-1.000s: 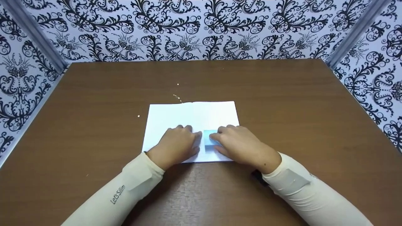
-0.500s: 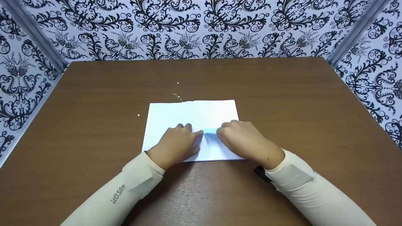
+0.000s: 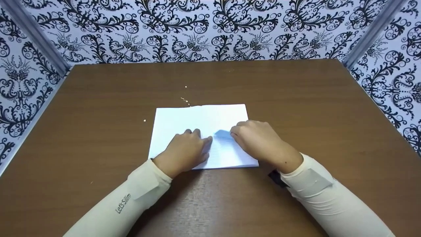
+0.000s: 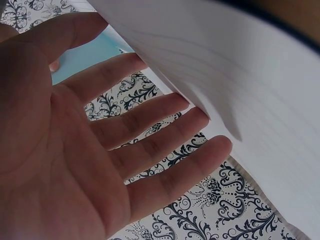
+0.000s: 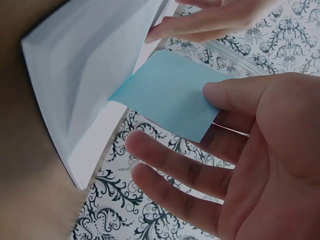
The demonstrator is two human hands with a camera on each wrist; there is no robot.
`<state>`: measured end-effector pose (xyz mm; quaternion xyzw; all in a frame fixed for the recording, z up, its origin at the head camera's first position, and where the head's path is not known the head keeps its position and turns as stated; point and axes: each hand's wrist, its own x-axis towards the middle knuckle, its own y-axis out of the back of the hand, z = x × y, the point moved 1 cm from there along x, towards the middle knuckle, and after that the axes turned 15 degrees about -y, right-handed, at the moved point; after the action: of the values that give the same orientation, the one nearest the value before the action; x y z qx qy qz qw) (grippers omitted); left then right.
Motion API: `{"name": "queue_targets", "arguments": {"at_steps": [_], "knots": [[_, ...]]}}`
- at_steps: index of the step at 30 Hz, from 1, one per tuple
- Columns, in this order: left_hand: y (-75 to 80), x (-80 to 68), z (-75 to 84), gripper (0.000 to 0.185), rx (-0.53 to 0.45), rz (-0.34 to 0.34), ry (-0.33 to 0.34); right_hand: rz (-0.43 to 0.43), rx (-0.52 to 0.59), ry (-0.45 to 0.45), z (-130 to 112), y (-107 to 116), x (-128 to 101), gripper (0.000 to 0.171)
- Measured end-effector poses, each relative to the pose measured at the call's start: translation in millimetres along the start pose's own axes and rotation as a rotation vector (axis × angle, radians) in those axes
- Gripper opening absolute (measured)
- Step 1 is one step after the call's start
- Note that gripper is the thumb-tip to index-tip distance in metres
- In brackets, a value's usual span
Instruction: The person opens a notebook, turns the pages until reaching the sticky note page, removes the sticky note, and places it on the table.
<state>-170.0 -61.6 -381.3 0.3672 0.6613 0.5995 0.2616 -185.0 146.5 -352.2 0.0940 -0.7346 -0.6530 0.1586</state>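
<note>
An open notebook (image 3: 177, 121) with white pages lies on the table. My left hand (image 3: 185, 151) rests on its left page, and in the left wrist view the fingertips (image 4: 220, 145) touch the paper with the fingers fairly straight. On the right page, a light blue sticky note (image 5: 165, 95) is lifted at its near end. My right hand (image 3: 260, 141) pinches that end between thumb and forefinger. The note's other end still meets the page in the right wrist view. From the head view, the right hand covers part of the note.
The brown wooden table (image 3: 98, 131) surrounds the notebook. Small pale crumbs (image 3: 185, 100) lie just beyond the notebook. Patterned black-and-white panels (image 3: 194, 29) stand along the back and sides.
My right hand has taken hold of the note's near edge and drawn it up and away from me, bending it off the page. The left hand has stayed in place.
</note>
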Motion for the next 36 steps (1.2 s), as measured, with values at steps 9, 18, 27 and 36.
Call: {"name": "queue_targets", "arguments": {"at_steps": [9,18,27,36], "knots": [[-0.4,0.6,0.4,0.037,-0.021,-0.034,0.011,-0.026,0.022,-0.064,7,6,3,0.021],[0.4,-0.3,0.0,0.035,-0.036,0.001,0.007,-0.027,0.051,-0.097,14,13,5,0.022],[-0.1,-1.0,0.2,0.033,-0.035,0.020,-0.008,-0.010,0.058,-0.126,17,14,7,0.024],[-0.7,-1.6,0.6,0.030,-0.027,0.026,-0.021,0.003,0.089,-0.171,18,17,7,0.025]]}}
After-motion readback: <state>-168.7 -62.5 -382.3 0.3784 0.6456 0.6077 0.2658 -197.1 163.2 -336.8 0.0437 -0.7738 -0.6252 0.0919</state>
